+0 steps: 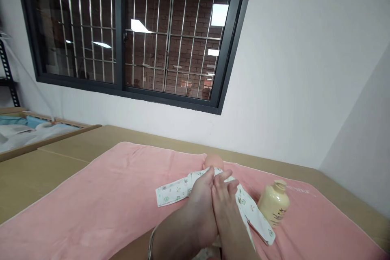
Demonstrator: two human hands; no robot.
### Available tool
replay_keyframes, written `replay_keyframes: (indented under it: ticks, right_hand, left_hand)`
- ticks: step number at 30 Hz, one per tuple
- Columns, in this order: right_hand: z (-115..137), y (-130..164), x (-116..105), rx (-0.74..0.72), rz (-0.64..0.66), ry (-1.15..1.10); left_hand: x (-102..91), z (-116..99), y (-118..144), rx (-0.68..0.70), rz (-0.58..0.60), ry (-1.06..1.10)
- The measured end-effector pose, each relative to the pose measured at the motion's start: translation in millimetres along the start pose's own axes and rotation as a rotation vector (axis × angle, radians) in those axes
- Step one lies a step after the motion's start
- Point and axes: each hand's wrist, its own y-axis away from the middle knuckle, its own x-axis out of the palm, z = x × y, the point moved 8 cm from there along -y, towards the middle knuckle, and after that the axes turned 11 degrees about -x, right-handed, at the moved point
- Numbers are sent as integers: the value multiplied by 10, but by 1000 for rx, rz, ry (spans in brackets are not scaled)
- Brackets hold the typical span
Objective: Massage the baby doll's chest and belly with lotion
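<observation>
My left hand (pixel 201 199), with a silver bangle (pixel 151 243) at the wrist, is turned palm up. My right hand (pixel 224 201) lies against that palm, its fingers stretched out and slightly apart. Part of the left fingers is hidden behind the right hand. Nothing shows held between them. Below and beyond the hands lies a doll, its round bald head (pixel 213 160) at the top. It wears a white printed long-sleeved top (pixel 176 191) with the sleeves spread to both sides. My hands and forearms cover most of its body.
A pale yellow bottle (pixel 274 203) stands right of the doll on a pink blanket (pixel 100 203). The blanket covers a tan tabletop (pixel 57 162). A wooden-edged bin (pixel 45 136) with cloths is at far left. A barred window (pixel 170 48) and white wall (pixel 289 69) rise behind.
</observation>
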Motion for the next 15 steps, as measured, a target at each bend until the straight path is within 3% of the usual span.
replay_keyframes:
  ticks: [4, 9, 15]
  right_hand:
    - [27, 64, 251, 1, -171, 26]
    - [48, 84, 169, -21, -223, 10]
    - [-118, 155, 13, -53, -179, 51]
  left_hand:
    - [160, 5, 95, 3, 169, -53]
    - [210, 142, 63, 82, 320, -93]
    - [80, 174, -113, 166, 264, -111]
